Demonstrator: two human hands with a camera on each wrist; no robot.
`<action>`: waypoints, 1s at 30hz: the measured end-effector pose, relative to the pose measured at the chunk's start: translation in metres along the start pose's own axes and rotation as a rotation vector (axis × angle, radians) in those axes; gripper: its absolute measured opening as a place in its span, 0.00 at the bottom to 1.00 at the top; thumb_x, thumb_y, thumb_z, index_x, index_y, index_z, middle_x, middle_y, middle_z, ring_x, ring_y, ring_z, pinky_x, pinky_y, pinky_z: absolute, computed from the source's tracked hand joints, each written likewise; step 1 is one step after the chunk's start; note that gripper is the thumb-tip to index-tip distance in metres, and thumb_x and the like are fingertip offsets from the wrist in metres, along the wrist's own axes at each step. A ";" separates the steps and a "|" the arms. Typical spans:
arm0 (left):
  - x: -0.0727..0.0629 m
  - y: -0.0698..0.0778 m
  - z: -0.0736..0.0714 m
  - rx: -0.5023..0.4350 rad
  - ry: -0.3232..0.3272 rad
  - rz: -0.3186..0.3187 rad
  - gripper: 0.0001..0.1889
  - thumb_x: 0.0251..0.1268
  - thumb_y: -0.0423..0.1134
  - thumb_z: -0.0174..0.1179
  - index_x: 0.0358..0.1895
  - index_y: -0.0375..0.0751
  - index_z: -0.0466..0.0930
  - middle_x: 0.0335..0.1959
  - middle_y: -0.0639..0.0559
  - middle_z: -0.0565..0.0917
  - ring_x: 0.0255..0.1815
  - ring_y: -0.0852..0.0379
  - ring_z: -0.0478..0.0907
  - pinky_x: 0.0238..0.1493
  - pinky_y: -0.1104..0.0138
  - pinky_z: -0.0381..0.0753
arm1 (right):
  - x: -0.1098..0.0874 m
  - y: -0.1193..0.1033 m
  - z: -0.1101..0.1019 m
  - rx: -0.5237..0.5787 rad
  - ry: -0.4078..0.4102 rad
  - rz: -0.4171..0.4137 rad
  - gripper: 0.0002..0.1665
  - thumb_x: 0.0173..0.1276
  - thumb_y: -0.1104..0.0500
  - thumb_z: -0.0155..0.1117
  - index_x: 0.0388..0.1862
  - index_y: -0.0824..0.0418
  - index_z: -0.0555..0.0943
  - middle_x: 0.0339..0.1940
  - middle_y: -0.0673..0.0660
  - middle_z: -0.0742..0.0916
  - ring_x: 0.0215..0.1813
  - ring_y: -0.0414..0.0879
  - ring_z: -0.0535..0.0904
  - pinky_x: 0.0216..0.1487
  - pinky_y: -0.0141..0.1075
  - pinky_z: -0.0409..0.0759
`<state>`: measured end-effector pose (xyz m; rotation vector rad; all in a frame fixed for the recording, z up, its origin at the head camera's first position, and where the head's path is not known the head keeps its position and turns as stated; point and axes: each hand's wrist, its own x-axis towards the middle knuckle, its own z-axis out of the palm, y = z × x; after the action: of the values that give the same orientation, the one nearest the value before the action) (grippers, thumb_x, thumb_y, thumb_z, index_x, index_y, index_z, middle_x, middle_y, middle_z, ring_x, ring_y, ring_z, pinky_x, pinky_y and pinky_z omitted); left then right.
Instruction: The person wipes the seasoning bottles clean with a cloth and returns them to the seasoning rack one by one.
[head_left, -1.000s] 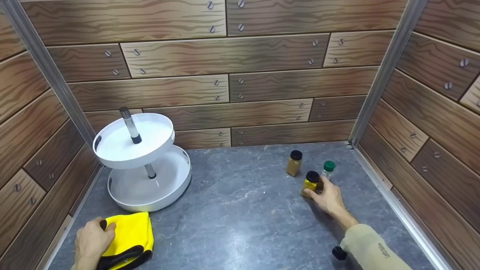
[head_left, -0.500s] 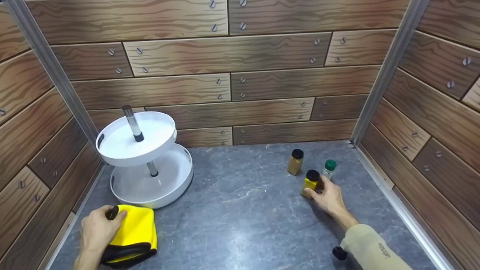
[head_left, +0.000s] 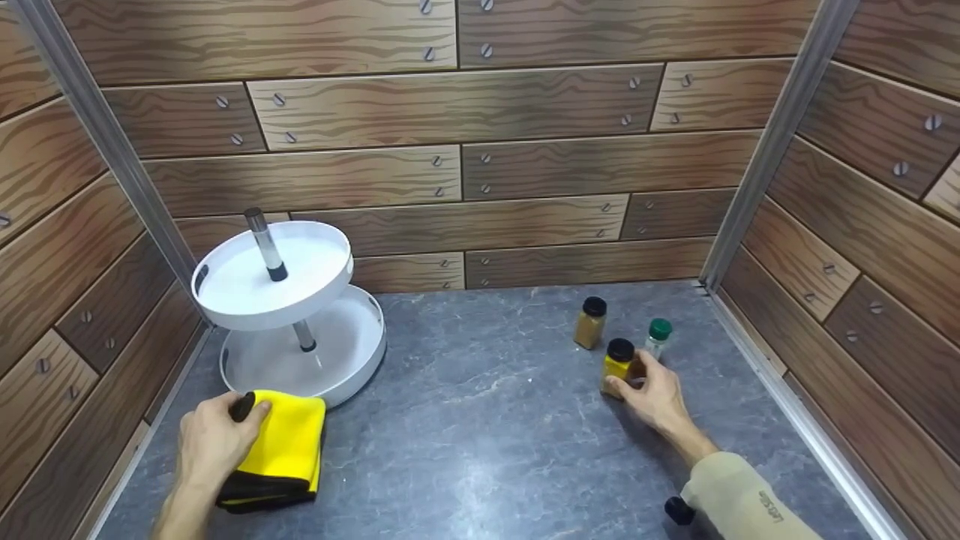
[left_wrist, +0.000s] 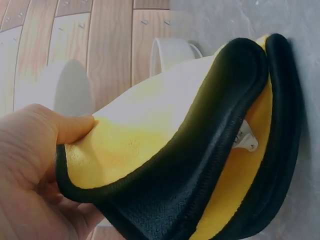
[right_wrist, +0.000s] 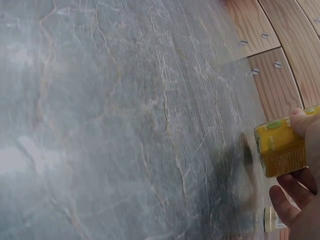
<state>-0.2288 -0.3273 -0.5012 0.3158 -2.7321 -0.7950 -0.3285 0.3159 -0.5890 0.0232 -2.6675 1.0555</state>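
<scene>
In the head view my left hand [head_left: 216, 442] pinches the corner of a folded yellow cloth [head_left: 289, 435] with black edging, thumb on top. The cloth hangs in front of the two-tier white tray stand and overlaps its lower tray [head_left: 352, 386]. In the left wrist view a small white tag [left_wrist: 246, 137] shows between the folds. On the right, my right hand [head_left: 658, 394] grips a square spice jar [head_left: 616, 367] with a yellow label and black lid, thumb on its near side. The right wrist view shows the jar's base tilted, close over the table.
A tan-filled jar [head_left: 589, 330] with a black lid stands behind the gripped one. Just behind the right fingers is a green-lidded jar [head_left: 660, 331]. A black-topped object [head_left: 679, 511] lies beside the right sleeve. The stand's upper tray [head_left: 319, 259] has a central post. Wood-patterned walls enclose the grey table.
My left hand has moved up and right with the cloth, toward the tray stand. The jar in my right hand has shifted slightly left.
</scene>
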 end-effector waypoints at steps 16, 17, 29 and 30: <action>-0.001 0.038 0.015 -0.085 0.065 0.114 0.18 0.71 0.43 0.77 0.49 0.28 0.90 0.44 0.29 0.94 0.39 0.36 0.92 0.39 0.53 0.89 | -0.007 -0.020 0.008 0.018 0.027 -0.120 0.29 0.71 0.53 0.84 0.66 0.61 0.85 0.49 0.60 0.93 0.51 0.54 0.90 0.50 0.39 0.89; -0.001 0.041 0.016 -0.090 0.070 0.121 0.18 0.71 0.43 0.77 0.49 0.29 0.91 0.44 0.29 0.94 0.41 0.35 0.92 0.42 0.51 0.90 | -0.007 -0.021 0.009 0.025 0.026 -0.125 0.29 0.71 0.53 0.84 0.66 0.61 0.85 0.49 0.60 0.93 0.51 0.54 0.90 0.50 0.41 0.89; 0.000 0.073 0.025 -0.102 0.038 0.192 0.14 0.71 0.40 0.76 0.46 0.30 0.92 0.37 0.35 0.94 0.29 0.48 0.83 0.32 0.63 0.77 | -0.012 -0.032 0.011 0.024 0.055 -0.204 0.30 0.67 0.56 0.86 0.64 0.63 0.86 0.45 0.59 0.94 0.47 0.54 0.91 0.50 0.45 0.93; 0.000 0.075 0.026 -0.106 0.039 0.198 0.13 0.70 0.40 0.76 0.45 0.31 0.92 0.36 0.36 0.94 0.29 0.48 0.83 0.32 0.63 0.77 | -0.012 -0.033 0.011 0.027 0.055 -0.207 0.29 0.66 0.56 0.87 0.63 0.63 0.86 0.45 0.58 0.94 0.47 0.53 0.91 0.50 0.45 0.93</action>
<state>-0.2471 -0.2526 -0.4808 0.0368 -2.6217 -0.8643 -0.3154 0.2830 -0.5774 0.2666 -2.5363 1.0107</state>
